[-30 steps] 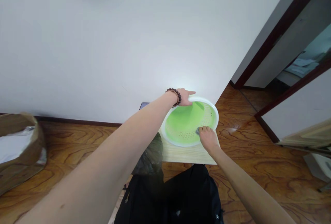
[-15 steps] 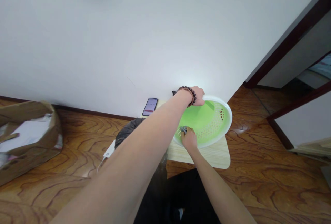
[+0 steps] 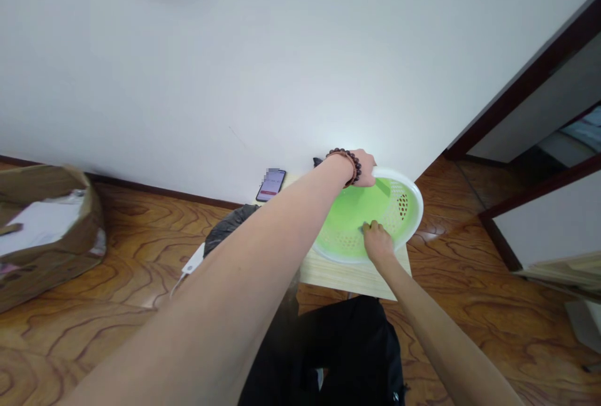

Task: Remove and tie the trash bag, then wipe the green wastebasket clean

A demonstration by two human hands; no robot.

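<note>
A green plastic basket [image 3: 357, 212] with a white rim and perforated sides stands tilted over a small pale wooden table [image 3: 345, 276]. My left hand [image 3: 365, 165], a beaded bracelet at its wrist, is closed over the basket's far rim; its fingertips are hidden. Inside the basket, my right hand [image 3: 378, 242] is closed by the near, right part of the wall. From its fingers a bit of a small grey, cloth-like piece [image 3: 365, 228] sticks out, mostly covered by the hand.
A phone [image 3: 271, 185] with its screen lit lies at the table's back left. Below it hangs a black plastic bag [image 3: 228, 226], beside a white power strip [image 3: 194, 259] with a cable. A cardboard box [image 3: 61, 256] of papers stands on the wooden floor at left. The white wall rises behind.
My right hand has moved rightward along the inside of the basket with the grey piece. My left hand keeps its hold on the rim. The view has shifted slightly.
</note>
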